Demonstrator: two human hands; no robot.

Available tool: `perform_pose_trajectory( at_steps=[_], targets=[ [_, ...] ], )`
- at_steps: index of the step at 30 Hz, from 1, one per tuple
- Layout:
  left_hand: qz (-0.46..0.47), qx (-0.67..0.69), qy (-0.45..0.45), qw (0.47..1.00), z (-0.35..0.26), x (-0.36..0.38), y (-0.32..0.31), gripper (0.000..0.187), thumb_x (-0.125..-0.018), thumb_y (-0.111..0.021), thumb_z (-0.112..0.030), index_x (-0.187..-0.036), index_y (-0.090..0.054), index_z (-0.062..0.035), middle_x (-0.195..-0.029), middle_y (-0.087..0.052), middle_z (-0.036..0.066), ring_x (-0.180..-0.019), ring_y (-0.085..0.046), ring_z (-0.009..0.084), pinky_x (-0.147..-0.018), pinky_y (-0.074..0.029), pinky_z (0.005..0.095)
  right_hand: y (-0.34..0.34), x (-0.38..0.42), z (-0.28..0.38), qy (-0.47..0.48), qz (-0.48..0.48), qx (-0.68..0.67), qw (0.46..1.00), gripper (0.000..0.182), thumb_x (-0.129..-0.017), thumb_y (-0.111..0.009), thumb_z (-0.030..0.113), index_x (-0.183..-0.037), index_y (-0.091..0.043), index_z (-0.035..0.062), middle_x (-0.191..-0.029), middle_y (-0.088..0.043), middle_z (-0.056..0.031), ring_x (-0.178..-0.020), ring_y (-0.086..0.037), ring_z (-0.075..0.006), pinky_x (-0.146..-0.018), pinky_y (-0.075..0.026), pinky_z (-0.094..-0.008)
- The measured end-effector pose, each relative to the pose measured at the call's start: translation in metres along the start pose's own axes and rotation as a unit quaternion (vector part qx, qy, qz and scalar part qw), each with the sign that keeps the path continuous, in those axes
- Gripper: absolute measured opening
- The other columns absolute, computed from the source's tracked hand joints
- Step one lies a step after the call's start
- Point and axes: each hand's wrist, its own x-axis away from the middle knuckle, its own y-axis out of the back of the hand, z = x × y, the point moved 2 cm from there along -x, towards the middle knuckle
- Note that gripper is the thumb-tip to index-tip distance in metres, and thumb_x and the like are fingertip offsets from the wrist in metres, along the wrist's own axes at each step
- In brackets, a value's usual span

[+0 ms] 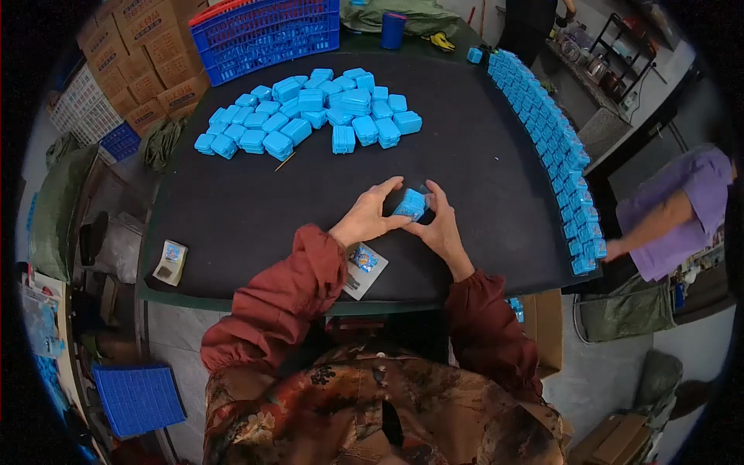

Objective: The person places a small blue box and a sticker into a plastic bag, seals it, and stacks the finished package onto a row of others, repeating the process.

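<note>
Over the middle of the dark table, a small blue plastic case (411, 203) is held between both hands. My left hand (367, 215) grips it from the left, thumb along its near side and fingers curved beyond it. From the right, my right hand (443, 231) closes on the same case with thumb and fingers. Something shiny, perhaps a clear film or sticker, shows on the case near the right fingertips. Just below the left wrist lies a sheet of printed stickers (364, 269). A stack of similar printed sheets (170, 262) rests near the table's left edge.
A pile of blue cases (310, 108) covers the back of the black table (232, 194). Rows of cases (554, 155) line the right edge, where a person in purple (678, 209) reaches in. A blue crate (263, 39) and a blue bin (393, 31) stand behind.
</note>
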Motion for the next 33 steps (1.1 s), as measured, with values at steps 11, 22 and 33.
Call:
perform_pose_trajectory(
  at_steps=[11, 22, 33],
  targets=[
    [0.044, 0.37, 0.209, 0.904, -0.033, 0.005, 0.002, 0.045, -0.08, -0.067, -0.006, -0.119, -0.048, 0.0069, -0.09, -0.06, 0.005, -0.08, -0.056, 0.008, -0.07, -0.046, 0.0223, 0.027, 0.027, 0.076, 0.242, 0.002, 0.123, 0.963, 0.099, -0.056, -0.082, 0.026, -0.137, -0.028, 0.0043, -0.133, -0.037, -0.0166, -0.128, -0.029, -0.036, -0.099, -0.026, -0.0476],
    [0.107, 0.436, 0.206, 0.87, -0.069, 0.003, -0.033, 0.043, -0.083, -0.066, -0.017, -0.117, -0.051, 0.0033, -0.096, -0.061, 0.006, -0.082, -0.058, 0.0091, -0.069, -0.047, 0.0223, 0.068, 0.046, 0.081, 0.14, -0.082, 0.107, 0.981, 0.086, -0.06, -0.077, 0.016, -0.133, -0.033, 0.003, -0.113, -0.053, -0.0113, -0.113, -0.042, -0.0296, -0.094, -0.03, -0.0418],
    [0.082, 0.432, 0.247, 0.864, -0.075, -0.002, -0.042, 0.058, -0.078, -0.072, -0.02, -0.123, -0.045, 0.0051, -0.096, -0.058, 0.007, -0.084, -0.055, 0.0108, -0.073, -0.046, 0.0248, 0.087, 0.055, 0.067, 0.115, -0.109, 0.132, 0.978, 0.084, -0.061, -0.077, 0.016, -0.132, -0.035, 0.002, -0.112, -0.053, -0.0108, -0.111, -0.043, -0.0301, -0.09, -0.032, -0.0427]
  ],
)
